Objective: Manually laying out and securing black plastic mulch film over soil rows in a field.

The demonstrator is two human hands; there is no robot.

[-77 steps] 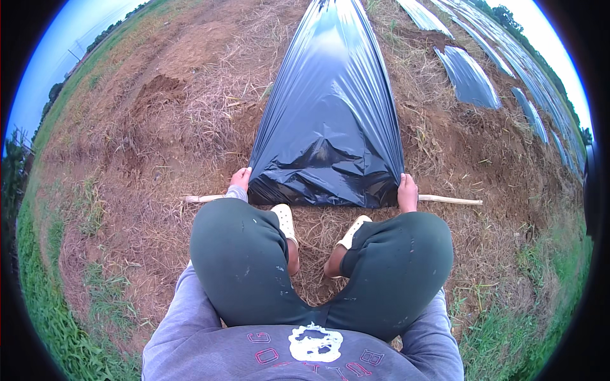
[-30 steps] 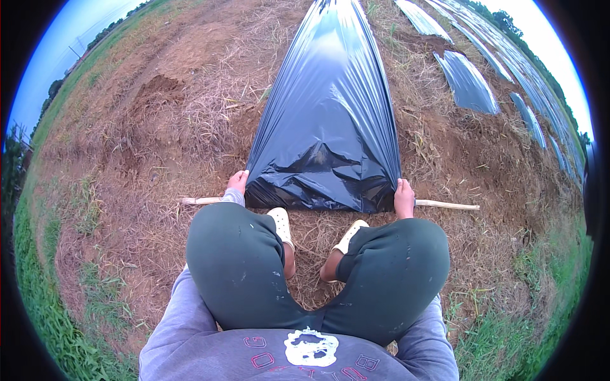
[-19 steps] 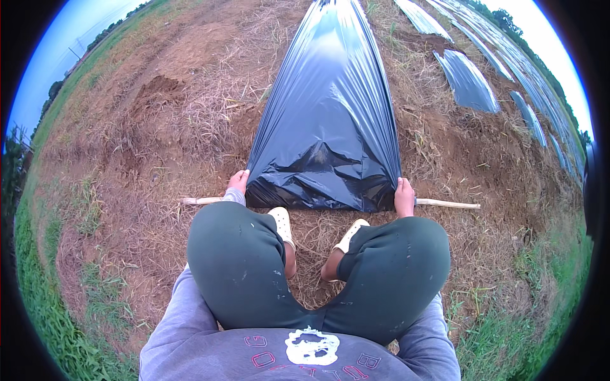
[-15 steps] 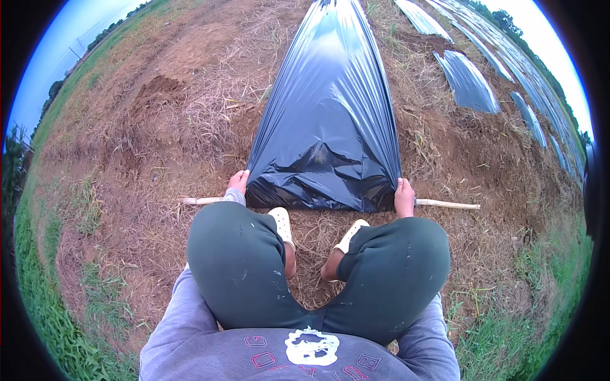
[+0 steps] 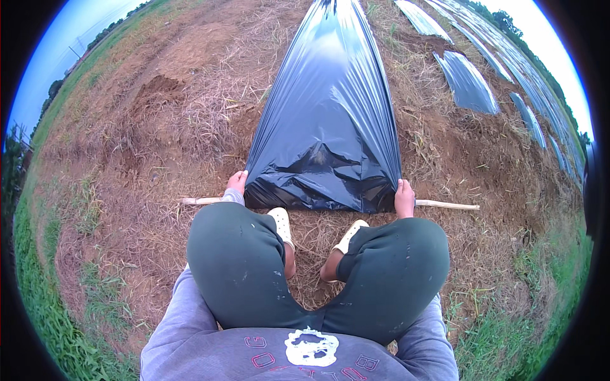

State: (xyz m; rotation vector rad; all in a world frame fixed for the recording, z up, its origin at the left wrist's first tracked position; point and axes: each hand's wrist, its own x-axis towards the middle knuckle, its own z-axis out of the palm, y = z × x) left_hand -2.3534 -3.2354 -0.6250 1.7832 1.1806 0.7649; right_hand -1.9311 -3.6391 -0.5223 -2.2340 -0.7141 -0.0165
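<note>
A long sheet of shiny black plastic film (image 5: 324, 120) stretches away from me over the ground, narrow and gathered at its far end. Its near end is wide and creased, just ahead of my feet. My left hand (image 5: 237, 181) is closed on the film's left edge, and my right hand (image 5: 404, 198) grips its right edge. A pale wooden stick (image 5: 448, 204) pokes out beyond the film on both sides, close to my hands. Its middle is hidden by the film, so I cannot tell how the two are joined.
I squat with my cream clogs (image 5: 283, 225) close behind the film's edge. Dry straw and reddish soil (image 5: 152, 159) surround it. Strips of silvery film (image 5: 469, 82) cover beds at the far right. Green grass (image 5: 44, 305) grows at the near left and near right.
Almost nothing differs. Both hands keep their hold on the film's edges, and the film and stick lie in practically the same place.
</note>
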